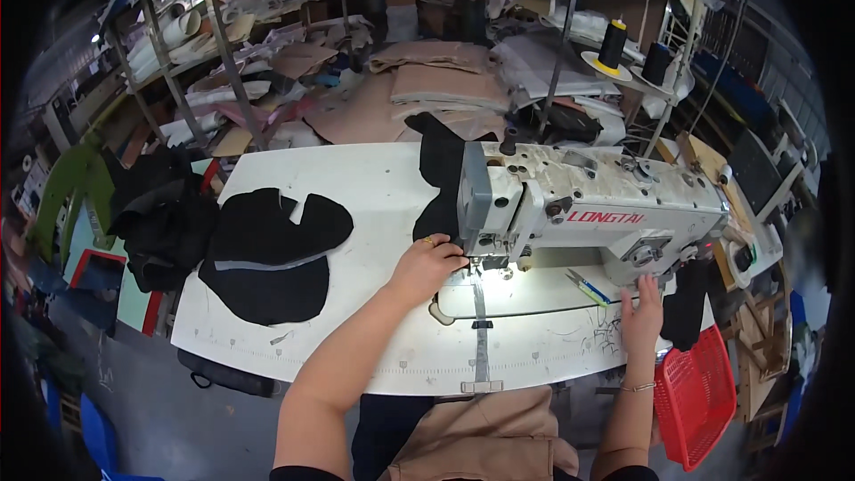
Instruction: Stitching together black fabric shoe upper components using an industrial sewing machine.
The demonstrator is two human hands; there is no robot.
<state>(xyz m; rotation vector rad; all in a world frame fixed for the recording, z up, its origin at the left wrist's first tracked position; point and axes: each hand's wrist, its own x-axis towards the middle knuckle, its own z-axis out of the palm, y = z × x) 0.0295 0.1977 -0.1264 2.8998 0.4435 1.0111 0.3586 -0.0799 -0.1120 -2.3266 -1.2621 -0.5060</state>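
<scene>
Right now your left hand (427,269) is bent at the knuckles, its fingertips at the lower end of a black fabric piece (440,169) beside the sewing machine's head. The piece stretches away from that hand at 12 o'clock, flat on the white table (374,338), its right edge hidden behind the sewing machine (588,200). Whether your left fingers pinch the cloth or merely press on it, you cannot tell from this view; the fingertips are partly covered. The lit needle area sits just beside them at 3 o'clock.

Your right hand (643,316) is open, fingers extended toward 12 o'clock at the base of the machine's column, with nothing visible in its grasp. Near it, at 10 o'clock, lie blue and green thread snips (588,287); at 3 o'clock there is a black cloth (684,303) by the table's edge, and at 5 o'clock a red basket (699,396).

Well apart from your left hand, at 9 o'clock, a notched black panel (272,294) rests flat, crossed by a grey strip (258,264). Farther out, between 9 and 10 o'clock, a heap of black cloth (165,218) is bunched beside the table.
</scene>
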